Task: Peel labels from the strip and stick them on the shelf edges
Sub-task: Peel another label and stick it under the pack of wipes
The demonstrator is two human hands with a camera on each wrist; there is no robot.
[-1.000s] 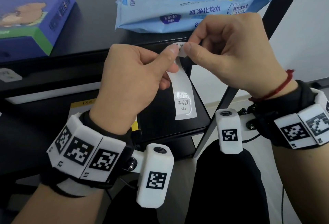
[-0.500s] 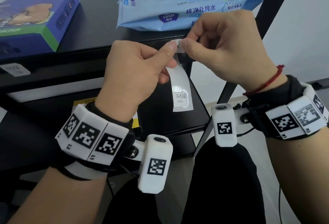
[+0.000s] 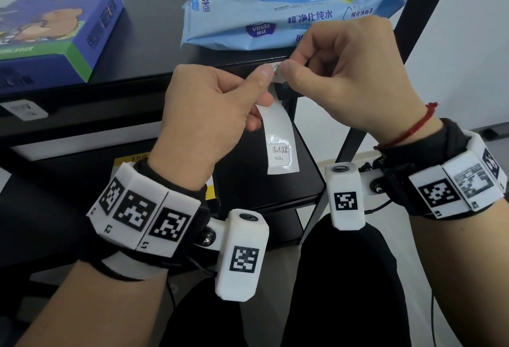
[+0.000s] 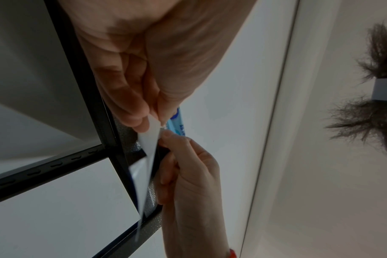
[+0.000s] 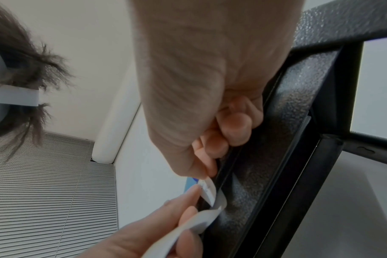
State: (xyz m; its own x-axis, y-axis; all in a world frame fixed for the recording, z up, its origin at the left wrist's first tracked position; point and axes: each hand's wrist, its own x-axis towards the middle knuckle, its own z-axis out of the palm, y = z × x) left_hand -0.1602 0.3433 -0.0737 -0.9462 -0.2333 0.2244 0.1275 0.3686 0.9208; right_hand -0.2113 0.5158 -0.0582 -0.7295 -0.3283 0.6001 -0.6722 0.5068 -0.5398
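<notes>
strip hangs from your left hand, pinched near its top between thumb and fingers, its free end dangling with one written label still on it. you hold it there, i judge, to brace the backing while your right hand nips the top label between thumb and forefinger and lifts its corner. both hands are closed on paper, just before the shelf edge, directly under the wipes pack. bare edge runs left toward the blue box; a fixed label already sits on the lower edge. the upright post crowds your right side, so i would keep the peel short.
</notes>
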